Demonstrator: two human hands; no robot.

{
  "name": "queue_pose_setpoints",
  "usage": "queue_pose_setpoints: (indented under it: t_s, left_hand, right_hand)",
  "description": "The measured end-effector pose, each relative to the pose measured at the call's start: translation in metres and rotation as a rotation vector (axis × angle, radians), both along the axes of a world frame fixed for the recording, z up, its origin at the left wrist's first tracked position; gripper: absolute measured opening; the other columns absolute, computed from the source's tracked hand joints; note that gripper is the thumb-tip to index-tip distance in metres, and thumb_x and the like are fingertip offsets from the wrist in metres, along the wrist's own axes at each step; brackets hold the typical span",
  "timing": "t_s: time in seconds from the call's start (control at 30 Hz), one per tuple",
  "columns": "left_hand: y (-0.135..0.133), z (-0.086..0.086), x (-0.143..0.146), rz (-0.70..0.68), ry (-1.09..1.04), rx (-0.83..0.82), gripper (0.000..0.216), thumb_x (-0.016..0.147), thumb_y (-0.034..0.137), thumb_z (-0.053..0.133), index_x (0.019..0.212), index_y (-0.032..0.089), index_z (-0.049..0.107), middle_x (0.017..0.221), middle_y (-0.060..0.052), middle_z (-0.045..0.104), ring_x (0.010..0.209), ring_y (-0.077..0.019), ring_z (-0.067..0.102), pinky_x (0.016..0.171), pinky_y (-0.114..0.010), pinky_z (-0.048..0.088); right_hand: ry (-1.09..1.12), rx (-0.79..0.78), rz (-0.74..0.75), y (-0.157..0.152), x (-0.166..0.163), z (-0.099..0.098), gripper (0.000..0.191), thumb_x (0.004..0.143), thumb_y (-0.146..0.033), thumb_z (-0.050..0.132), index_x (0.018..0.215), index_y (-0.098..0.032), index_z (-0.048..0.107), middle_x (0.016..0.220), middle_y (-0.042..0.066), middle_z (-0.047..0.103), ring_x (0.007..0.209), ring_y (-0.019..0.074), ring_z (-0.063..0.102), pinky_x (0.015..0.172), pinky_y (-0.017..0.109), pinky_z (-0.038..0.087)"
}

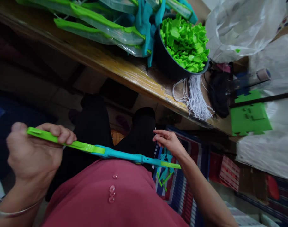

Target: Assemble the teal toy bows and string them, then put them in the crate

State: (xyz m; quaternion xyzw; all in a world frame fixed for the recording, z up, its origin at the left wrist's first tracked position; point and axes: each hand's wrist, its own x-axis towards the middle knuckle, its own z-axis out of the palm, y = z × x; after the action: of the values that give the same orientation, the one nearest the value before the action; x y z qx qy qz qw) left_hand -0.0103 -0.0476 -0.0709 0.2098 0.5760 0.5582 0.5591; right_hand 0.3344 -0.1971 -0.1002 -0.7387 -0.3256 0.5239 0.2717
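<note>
Wood-topped counter (125, 72), sloping from ten o'clock down to three, is carrying stacked green-and-blue assemblies (106, 28) at eleven, a dark tub (165, 67) of small green pieces (182, 41) at one, and a bundle of white cords (198, 97) between two and three. Below it, a long green-and-blue strip (121, 154) is spanning the view in front of the wearer's maroon shirt (94, 195), from nine o'clock through six to between four and five. The left hand (35, 151), at half past eight, is wrapping its fingers around the green end; the right hand (169, 142), at four, is pinching a thin white item (155, 129), possibly a cord end, its fingertips lying clear of the strip. Judging by its look, the strip is probably handling as light, smooth, fairly stiff plastic, with the narrow connections between coloured sections possibly flexing and being the likeliest places for damage. Firm holding is presumably suiting the green end at nine o'clock, with a second support at the blue middle, at six, countering any sagging or twisting; its smooth faces are likely offering little friction to a loose grasp.
</note>
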Motion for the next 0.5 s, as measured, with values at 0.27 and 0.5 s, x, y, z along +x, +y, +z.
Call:
queue_pose_setpoints:
  t_s: [0.27,0.5]
  left_hand:
    - [-0.005,-0.009,-0.013,-0.102,-0.075,0.005,0.074,0.101,0.048,0.01,0.047,0.018,0.051,0.041,-0.003,0.041,0.04,-0.0151,0.044,0.04,-0.029,0.043]
    - [-0.008,-0.012,-0.012,-0.13,-0.098,0.042,0.068,0.102,0.048,0.019,0.051,0.017,0.053,0.047,-0.002,0.043,0.044,-0.0153,0.046,0.045,-0.03,0.044]
  right_hand:
    - [0.047,0.065,0.149,0.031,-0.044,-0.01,0.049,0.085,-0.044,0.062,0.121,-0.011,0.065,0.083,0.007,0.075,0.051,0.0088,0.047,0.048,0.023,0.037]
    - [0.071,0.082,0.261,0.049,-0.073,-0.019,0.041,0.086,-0.037,0.06,0.119,-0.012,0.067,0.082,0.005,0.075,0.051,0.0084,0.049,0.054,0.024,0.042]
